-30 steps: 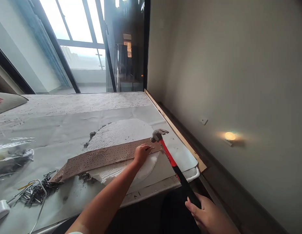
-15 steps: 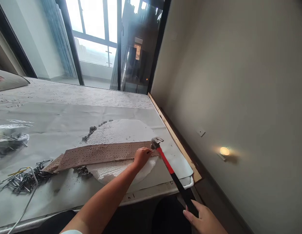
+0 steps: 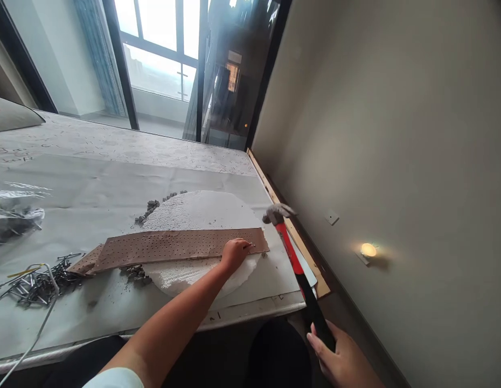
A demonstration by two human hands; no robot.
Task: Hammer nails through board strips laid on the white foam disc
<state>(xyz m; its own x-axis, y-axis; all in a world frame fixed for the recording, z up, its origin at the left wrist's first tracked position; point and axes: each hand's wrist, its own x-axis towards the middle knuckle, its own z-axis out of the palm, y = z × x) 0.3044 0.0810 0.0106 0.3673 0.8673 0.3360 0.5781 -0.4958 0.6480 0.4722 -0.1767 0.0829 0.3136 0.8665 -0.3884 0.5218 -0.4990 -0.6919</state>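
My right hand (image 3: 341, 353) is wrapped round the black end of a claw hammer (image 3: 291, 250) with a red neck. The hammer's steel head is raised, to the right of the board's end. My left hand (image 3: 235, 254) rests on a brown board (image 3: 173, 245) full of small holes, near its right end. Thumb and finger pinch a small nail (image 3: 251, 245), mostly hidden by the fingers. The board lies across a white foam slab (image 3: 206, 207). A loose pile of nails (image 3: 40, 285) is by the board's left end.
Grey crumbs (image 3: 151, 207) lie along the foam's left edge. A clear plastic bag (image 3: 16, 218) sits at far left on the grey sheet (image 3: 92, 188). A white bent wire (image 3: 46, 318) crosses the near left. A wooden strip (image 3: 289, 226) runs beside the wall.
The hammer head has lifted up and right, away from the board and my left hand. My left hand stays pinched at the board's right end. The view has shifted slightly.
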